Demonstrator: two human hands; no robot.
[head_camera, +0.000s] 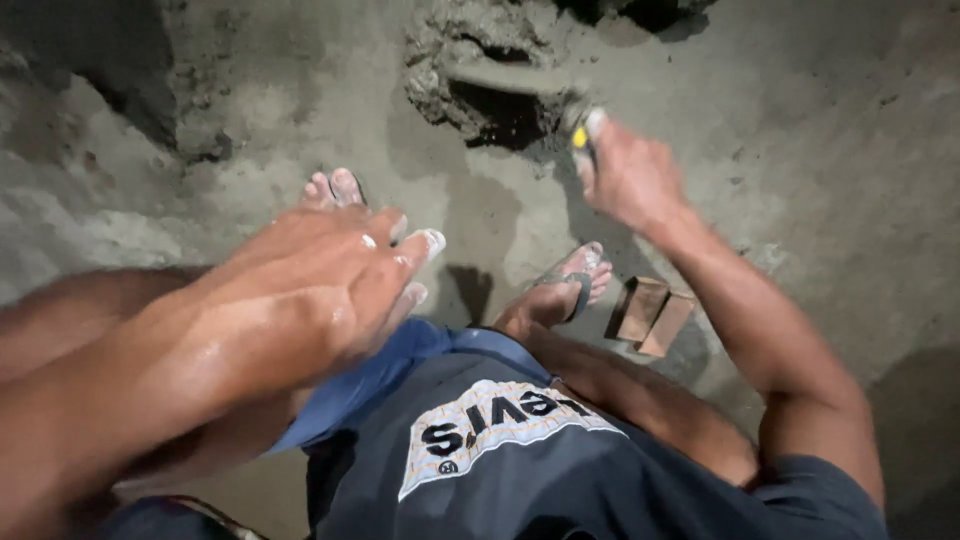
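Trowel held over wet mortar

The trowel (520, 85) is gripped by the right hand (630, 175) at its handle; the left hand (340, 270) is held flat, fingers loosely extended.

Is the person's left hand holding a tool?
No, the left hand is empty, fingers spread flat above the knee, while the right hand grips a tool handle by the mortar pile.

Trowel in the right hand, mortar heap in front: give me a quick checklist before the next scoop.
1. Right hand gripping the trowel handle: ok.
2. Trowel blade at the mortar heap: ok, though blurred.
3. Left hand free, fingers spread: ok.
4. Feet clear of the heap, right foot in a sandal: ok.
5. Brick pieces beside the right foot: not ok, trip risk.
6. Mortar wetness: cannot tell.
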